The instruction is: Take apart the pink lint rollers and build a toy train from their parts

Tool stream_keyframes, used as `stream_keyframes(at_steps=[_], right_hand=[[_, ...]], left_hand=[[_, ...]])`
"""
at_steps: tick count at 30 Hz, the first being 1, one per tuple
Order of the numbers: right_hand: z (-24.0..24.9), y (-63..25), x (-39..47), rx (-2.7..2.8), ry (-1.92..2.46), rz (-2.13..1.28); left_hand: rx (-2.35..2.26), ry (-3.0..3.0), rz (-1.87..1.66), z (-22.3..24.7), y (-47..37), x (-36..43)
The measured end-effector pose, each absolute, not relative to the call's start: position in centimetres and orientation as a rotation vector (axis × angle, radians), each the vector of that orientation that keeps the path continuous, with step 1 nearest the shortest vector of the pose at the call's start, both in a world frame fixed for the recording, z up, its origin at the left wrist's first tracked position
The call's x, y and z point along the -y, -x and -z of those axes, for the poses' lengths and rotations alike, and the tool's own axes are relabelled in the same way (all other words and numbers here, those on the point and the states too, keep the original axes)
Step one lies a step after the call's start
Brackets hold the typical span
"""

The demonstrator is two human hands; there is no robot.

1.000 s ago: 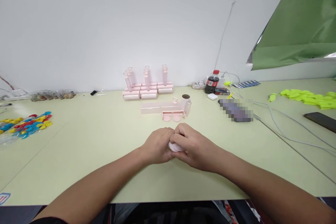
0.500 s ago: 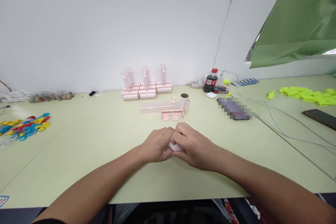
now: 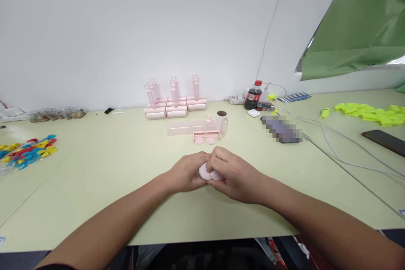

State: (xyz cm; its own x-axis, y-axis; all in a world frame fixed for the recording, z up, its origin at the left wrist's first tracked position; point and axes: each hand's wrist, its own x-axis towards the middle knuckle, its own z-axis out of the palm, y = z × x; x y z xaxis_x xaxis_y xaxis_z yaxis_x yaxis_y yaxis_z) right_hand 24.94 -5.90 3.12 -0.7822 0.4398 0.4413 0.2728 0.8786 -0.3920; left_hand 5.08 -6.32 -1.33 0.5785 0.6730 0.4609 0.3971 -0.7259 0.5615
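Note:
In front of me my left hand (image 3: 187, 173) is closed around the edge of a pale pink round disc (image 3: 204, 172). Pressed against it from the other side, my right hand (image 3: 236, 174) is closed on a second pale disc (image 3: 216, 175), which overlaps the first. Fingers hide part of both discs. Just beyond my hands lies a pink open casing (image 3: 206, 135), with two flat pink discs (image 3: 198, 140) at its near side. Behind it are a translucent pink cover (image 3: 178, 129), a roll with a dark open end (image 3: 220, 120) and a small clear tube (image 3: 224, 127).
Several pink boxes (image 3: 177, 112) with upright heart-topped tubes (image 3: 174, 93) line the wall. To the right are a cola bottle (image 3: 253, 95), a pixelated phone (image 3: 281, 129), white cables and neon yellow pieces (image 3: 367, 113). Colourful plastic pieces (image 3: 31, 152) lie left.
The discs between my hands have turned so that their round faces show more. My left hand has opened out slightly around its disc, while the view has shifted a little.

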Motion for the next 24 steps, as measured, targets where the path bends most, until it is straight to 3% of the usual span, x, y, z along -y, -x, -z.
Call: stream_keyframes(at_steps=[13,24], right_hand=[[-2.3,-24.8,5.3,2.39,0.353,-0.405],[-1.0,-25.1,3.3,2.22,0.519,-0.328]], left_hand=[[-0.776,-2.168,-1.076,2.0,-4.6,6.2],[-1.276,-1.959,-1.242,0.7,-2.8,5.1]])
